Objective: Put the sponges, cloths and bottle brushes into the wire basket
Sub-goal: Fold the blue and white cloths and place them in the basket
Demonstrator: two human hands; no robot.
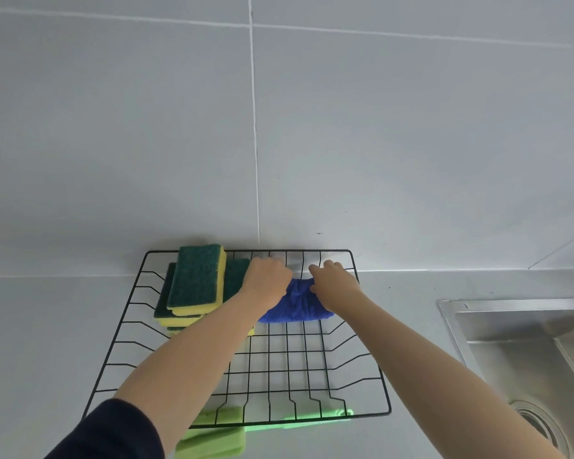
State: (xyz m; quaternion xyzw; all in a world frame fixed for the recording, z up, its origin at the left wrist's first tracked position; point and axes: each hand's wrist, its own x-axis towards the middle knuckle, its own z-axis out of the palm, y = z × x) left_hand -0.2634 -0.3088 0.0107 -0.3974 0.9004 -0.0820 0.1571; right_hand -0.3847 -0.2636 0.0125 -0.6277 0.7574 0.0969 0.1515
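Curled fingers (315, 269) on blue cloth (295, 304) (basketed)

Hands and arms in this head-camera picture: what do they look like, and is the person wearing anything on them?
Two bare hands, the left hand and the right hand, with no gloves, rings or watch visible. Both forearms are uncovered. A dark navy sleeve shows on the left upper arm, pushed up near the elbow. No sleeve shows on the right arm.

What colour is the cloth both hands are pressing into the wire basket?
Royal blue. The cloth shows only in the head view, between the left hand and right hand.
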